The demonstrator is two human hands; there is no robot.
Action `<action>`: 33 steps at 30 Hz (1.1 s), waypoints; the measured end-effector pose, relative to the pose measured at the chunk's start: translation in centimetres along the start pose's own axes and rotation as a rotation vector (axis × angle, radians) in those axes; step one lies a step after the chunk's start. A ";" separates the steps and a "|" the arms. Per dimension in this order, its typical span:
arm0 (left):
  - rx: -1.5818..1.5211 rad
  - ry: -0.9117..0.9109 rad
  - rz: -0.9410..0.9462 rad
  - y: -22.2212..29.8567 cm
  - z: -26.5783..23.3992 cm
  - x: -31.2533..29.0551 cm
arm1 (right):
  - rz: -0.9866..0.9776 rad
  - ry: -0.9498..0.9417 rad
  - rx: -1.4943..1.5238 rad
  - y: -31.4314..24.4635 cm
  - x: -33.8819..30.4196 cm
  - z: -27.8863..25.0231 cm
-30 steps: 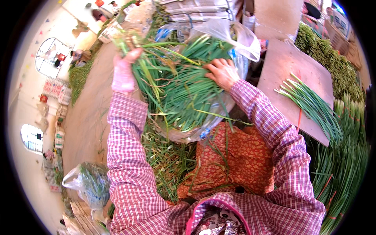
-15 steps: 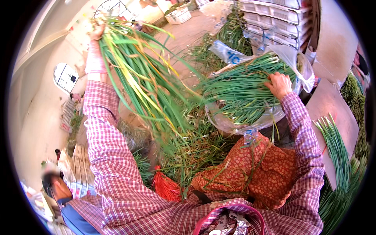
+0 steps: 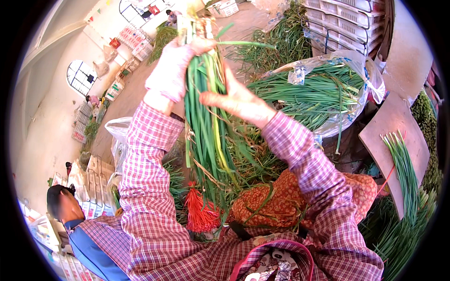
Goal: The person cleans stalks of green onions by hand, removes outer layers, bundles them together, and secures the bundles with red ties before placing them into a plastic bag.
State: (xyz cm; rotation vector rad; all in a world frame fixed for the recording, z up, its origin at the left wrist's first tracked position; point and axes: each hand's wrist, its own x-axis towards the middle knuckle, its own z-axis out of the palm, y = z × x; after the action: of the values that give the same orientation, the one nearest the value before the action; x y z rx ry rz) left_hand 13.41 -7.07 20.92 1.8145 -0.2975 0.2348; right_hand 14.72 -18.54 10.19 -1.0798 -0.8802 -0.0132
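A long bunch of green chive-like stalks with a few yellowed leaves [image 3: 206,117] hangs upright in the upper middle of the frame, its top end pinched high up and its loose ends trailing down toward the lap. The left hand [image 3: 174,65], in a pale pink glove, is closed tight round the top of the bunch near the upper edge of the frame. The right hand [image 3: 236,98], bare, lies open against the right side of the stalks just below, fingers spread and touching the leaves without clasping them. Both forearms wear red-and-white checked sleeves [image 3: 145,159] rising from the lower edge.

Under the hanging ends, low in the middle, sits a tuft of red elastic bands [image 3: 200,213], just beside an orange patterned cloth [image 3: 281,201] spread over the lap. To the upper right, a clear plastic bag [image 3: 370,79] lies open and full of more green stalks. Further right, a flat brown cardboard sheet [image 3: 398,136] carries a slim laid-out bundle of green stalks [image 3: 403,168]. White plastic crates [image 3: 347,14] stand stacked at the top right. At the lower left edge a second person in a blue top [image 3: 89,248] is bent low.
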 end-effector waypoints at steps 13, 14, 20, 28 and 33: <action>0.016 -0.400 0.027 -11.3 -4.7 -9.8 | 0.152 0.310 0.483 2.3 -4.7 4.4; -0.058 -0.360 0.028 -13.3 -5.1 -11.2 | 0.114 0.286 0.485 2.5 -4.6 5.1; -0.281 -0.066 -0.258 -15.9 -3.3 -16.2 | 0.070 0.186 0.119 6.1 -5.4 6.0; -0.332 -0.150 -0.338 -16.4 -6.1 -17.1 | 0.216 -0.079 -0.304 4.6 -6.6 3.0; -0.441 -0.196 -0.410 -16.2 -5.4 -18.8 | 0.471 -0.209 -0.426 1.7 -7.7 2.4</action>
State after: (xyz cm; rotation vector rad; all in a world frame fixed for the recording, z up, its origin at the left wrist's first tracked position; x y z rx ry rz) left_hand 0.80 3.61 1.57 1.4199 -0.0961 -0.2803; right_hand 8.78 -18.94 4.52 -1.6933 -0.8070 0.3223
